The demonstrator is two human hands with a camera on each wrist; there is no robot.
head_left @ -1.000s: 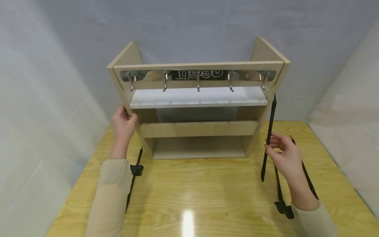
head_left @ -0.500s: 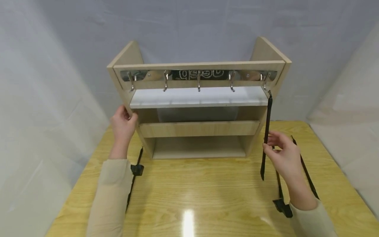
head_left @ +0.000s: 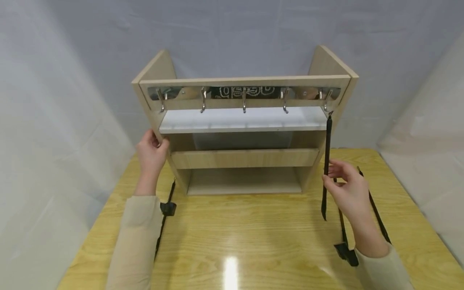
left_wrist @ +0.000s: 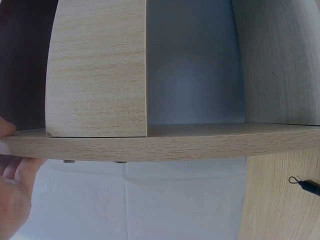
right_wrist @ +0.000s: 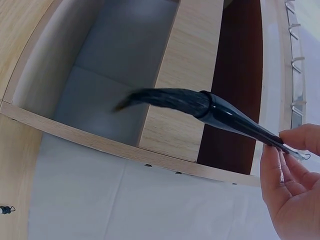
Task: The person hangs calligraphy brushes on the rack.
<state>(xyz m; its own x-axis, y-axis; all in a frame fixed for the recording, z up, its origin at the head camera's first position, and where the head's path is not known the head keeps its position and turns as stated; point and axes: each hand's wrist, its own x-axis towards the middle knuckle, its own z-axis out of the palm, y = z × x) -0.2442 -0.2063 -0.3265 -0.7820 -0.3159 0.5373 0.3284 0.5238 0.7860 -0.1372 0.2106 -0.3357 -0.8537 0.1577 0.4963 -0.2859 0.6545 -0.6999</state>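
Observation:
A wooden shelf unit (head_left: 243, 158) stands on the table, with a metal hook rail (head_left: 243, 92) across its upper front. My left hand (head_left: 152, 151) grips the edge of the left side panel (left_wrist: 190, 147). My right hand (head_left: 348, 187) pinches a black calligraphy brush (head_left: 328, 161) between thumb and fingers, in front of the right side panel. The brush hangs almost upright. Its wire loop is at the lower end of the rightmost hook (head_left: 327, 100); whether it is caught there I cannot tell. In the right wrist view the dark bristles (right_wrist: 165, 99) point away from the hand.
One black brush (head_left: 159, 233) lies by my left forearm, with a black block (head_left: 168, 208) on it. Near my right forearm are another black brush (head_left: 378, 213) and a thin black piece (head_left: 342, 227) with a black block (head_left: 346, 253). Pale cloth (head_left: 239, 36) hangs behind.
My right hand has shifted slightly left, bringing the brush's loop end from beside the right panel to just under the rightmost hook. My left hand has stayed on the panel.

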